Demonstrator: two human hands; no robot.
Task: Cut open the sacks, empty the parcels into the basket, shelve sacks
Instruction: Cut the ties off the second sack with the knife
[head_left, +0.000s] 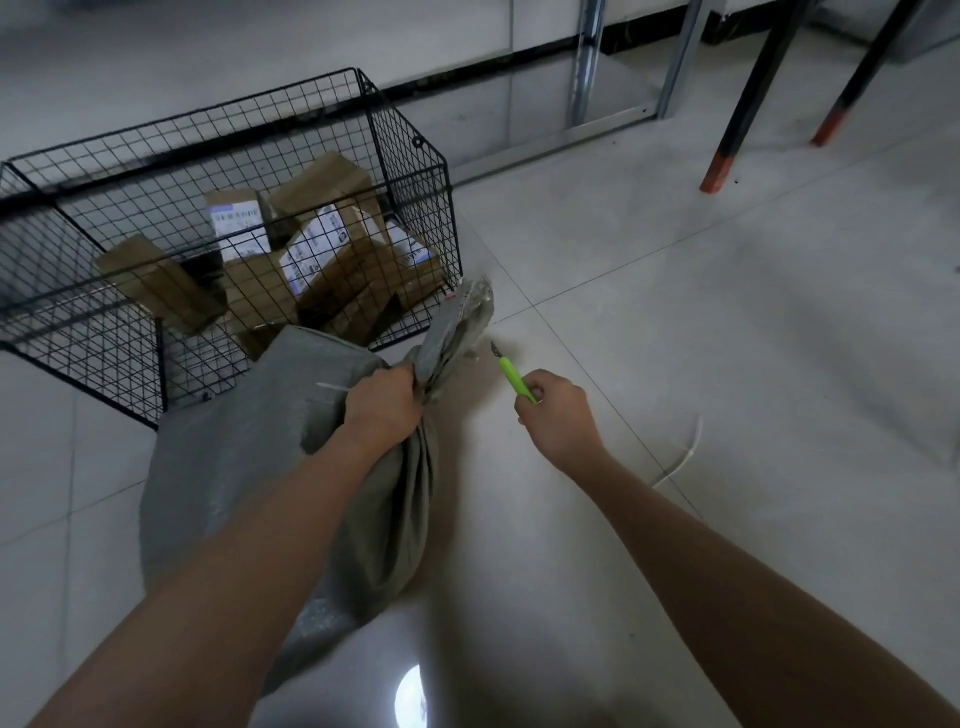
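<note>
While the left hand (385, 410) clenches the gathered neck of the grey sack (234, 467), which stands against the near side of the wire basket (415, 197), the right hand (556, 415) grips a green knife (511, 371) off the basket's near right corner, parcels (311, 249) lying inside it.

The person's left forearm (249, 561) is bare along all of its visible length, smooth and slender, and widens toward the lower edge of the view. Whether a sleeve is worn higher up cannot be told. The bare left grip (382, 410) shows the back of the hand, with rounded knuckles and an uncovered wrist. The right forearm (727, 561) is likewise bare and smooth. The bare right grip (556, 415) shows its back and knuckles; nails are too blurred to make out.
</note>
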